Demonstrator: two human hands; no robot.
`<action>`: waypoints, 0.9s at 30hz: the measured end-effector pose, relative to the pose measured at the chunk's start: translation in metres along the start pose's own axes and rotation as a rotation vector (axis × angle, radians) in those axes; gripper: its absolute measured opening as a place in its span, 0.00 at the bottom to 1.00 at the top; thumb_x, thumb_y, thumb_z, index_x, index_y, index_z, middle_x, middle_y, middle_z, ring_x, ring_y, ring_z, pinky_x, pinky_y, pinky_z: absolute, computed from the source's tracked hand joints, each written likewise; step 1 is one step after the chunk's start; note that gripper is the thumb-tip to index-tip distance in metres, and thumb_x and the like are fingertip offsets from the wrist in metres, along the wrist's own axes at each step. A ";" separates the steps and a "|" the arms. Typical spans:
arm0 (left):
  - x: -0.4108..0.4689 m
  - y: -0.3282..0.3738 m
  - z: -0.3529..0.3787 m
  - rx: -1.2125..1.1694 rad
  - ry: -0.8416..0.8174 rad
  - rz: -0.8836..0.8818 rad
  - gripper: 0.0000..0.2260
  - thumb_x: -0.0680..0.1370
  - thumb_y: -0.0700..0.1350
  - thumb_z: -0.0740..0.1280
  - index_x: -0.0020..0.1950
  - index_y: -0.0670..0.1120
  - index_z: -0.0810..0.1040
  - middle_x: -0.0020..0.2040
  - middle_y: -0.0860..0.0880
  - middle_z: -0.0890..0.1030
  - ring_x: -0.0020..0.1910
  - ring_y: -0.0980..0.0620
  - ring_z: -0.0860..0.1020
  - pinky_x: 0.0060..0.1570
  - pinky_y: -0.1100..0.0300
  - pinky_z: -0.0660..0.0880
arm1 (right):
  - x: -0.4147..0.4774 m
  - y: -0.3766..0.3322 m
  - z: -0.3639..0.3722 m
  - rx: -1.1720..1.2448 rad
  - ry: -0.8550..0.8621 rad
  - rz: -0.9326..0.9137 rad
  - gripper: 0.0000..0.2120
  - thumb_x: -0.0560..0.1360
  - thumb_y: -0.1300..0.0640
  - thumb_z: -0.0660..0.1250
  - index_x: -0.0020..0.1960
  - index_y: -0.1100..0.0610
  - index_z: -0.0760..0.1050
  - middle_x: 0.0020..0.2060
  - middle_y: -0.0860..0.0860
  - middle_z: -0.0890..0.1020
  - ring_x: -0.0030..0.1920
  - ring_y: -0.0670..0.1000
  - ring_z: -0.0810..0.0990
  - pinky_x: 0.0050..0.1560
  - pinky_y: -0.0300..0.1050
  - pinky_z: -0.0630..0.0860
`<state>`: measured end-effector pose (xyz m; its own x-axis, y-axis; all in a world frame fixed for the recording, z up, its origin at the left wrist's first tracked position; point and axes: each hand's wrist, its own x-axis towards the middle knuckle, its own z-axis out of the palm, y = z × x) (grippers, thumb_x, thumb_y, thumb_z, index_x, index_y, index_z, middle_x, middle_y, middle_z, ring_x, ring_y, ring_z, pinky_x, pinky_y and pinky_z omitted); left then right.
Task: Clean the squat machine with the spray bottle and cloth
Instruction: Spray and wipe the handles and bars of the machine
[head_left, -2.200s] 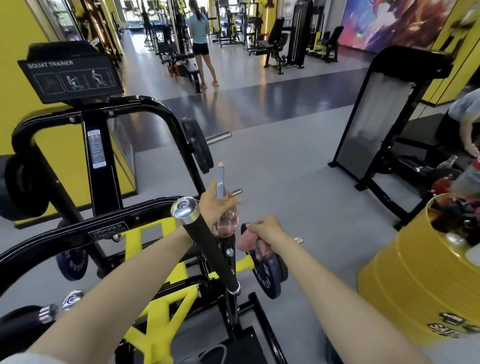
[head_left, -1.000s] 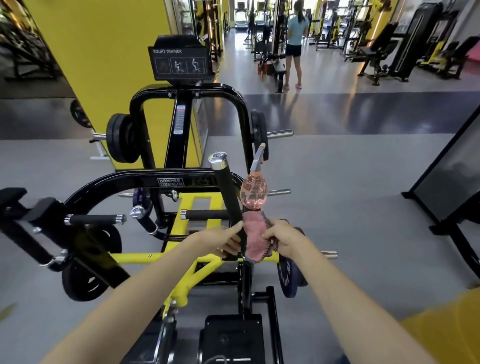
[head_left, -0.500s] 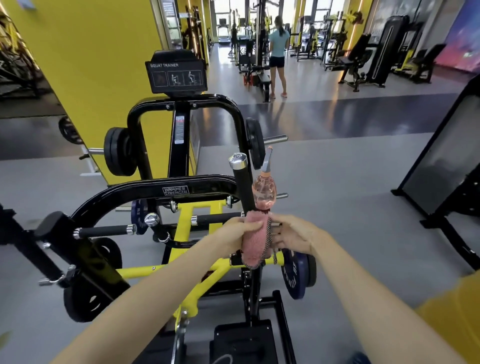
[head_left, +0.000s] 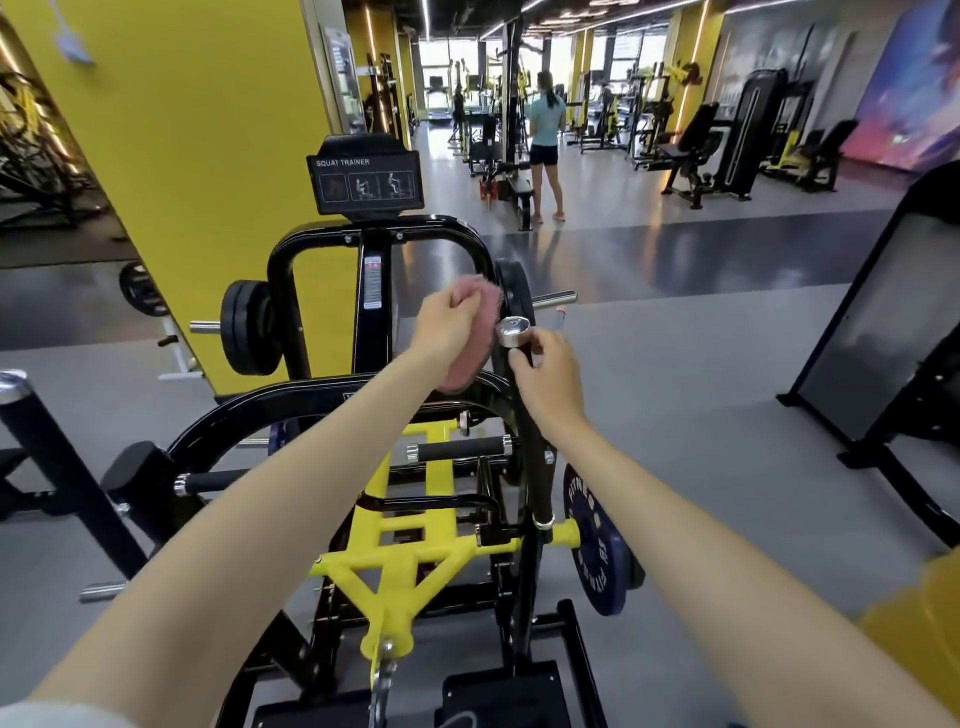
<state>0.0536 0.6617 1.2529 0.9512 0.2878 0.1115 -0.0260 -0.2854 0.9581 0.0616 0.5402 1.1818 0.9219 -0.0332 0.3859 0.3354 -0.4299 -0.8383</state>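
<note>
Both forearms are reaching forward over the yellow steel lever frame (head_left: 395, 540) of the black squat machine (head_left: 332, 405). The right hand (head_left: 543, 366) is closing around the upright black handle bar (head_left: 530, 441) just under its chrome end cap (head_left: 514, 331); the fingers are curled together, and a thin orange tip is showing behind the knuckles. It is probably the nozzle of the spray bottle, but the bottle body is hidden, so I cannot tell how it is held. The left hand (head_left: 449, 322) is clamping the pink fluffy cloth (head_left: 475, 338), which is hanging at about 9 o'clock from the cap, just beside the bar. The long axis of the bar is running from the cap down toward the viewer, so I judge the coming wipe must go along it, and the left hand is the nearer one for this.

Compared with half a second ago, the cloth is no longer wrapped low on the bar; both hands have climbed to the top, and the pink bottle is no longer visible. Far at 12 o'clock, a person in a teal top (head_left: 545, 145) is standing.
</note>
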 end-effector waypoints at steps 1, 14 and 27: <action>0.002 0.009 0.006 -0.026 -0.032 0.011 0.09 0.82 0.43 0.60 0.53 0.46 0.79 0.45 0.53 0.79 0.46 0.56 0.76 0.47 0.64 0.73 | -0.001 0.000 0.000 -0.011 0.003 -0.015 0.05 0.74 0.53 0.65 0.49 0.47 0.74 0.49 0.45 0.76 0.52 0.49 0.76 0.56 0.54 0.74; -0.013 -0.033 0.027 0.364 -0.159 0.609 0.13 0.80 0.39 0.63 0.63 0.42 0.78 0.65 0.47 0.77 0.68 0.51 0.70 0.70 0.56 0.64 | 0.012 0.002 -0.020 0.116 -0.216 0.120 0.15 0.73 0.56 0.71 0.58 0.54 0.74 0.49 0.51 0.83 0.51 0.52 0.81 0.54 0.49 0.77; -0.010 -0.046 0.006 0.086 0.244 -0.111 0.14 0.80 0.43 0.59 0.36 0.47 0.77 0.40 0.44 0.80 0.44 0.44 0.80 0.46 0.51 0.77 | 0.012 -0.002 -0.031 0.129 -0.306 0.073 0.12 0.75 0.59 0.70 0.57 0.54 0.72 0.48 0.52 0.80 0.50 0.49 0.80 0.43 0.32 0.75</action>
<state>0.0470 0.6665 1.2065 0.8446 0.5298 0.0775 0.1101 -0.3134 0.9432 0.0660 0.5127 1.2001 0.9532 0.2214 0.2059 0.2701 -0.3180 -0.9088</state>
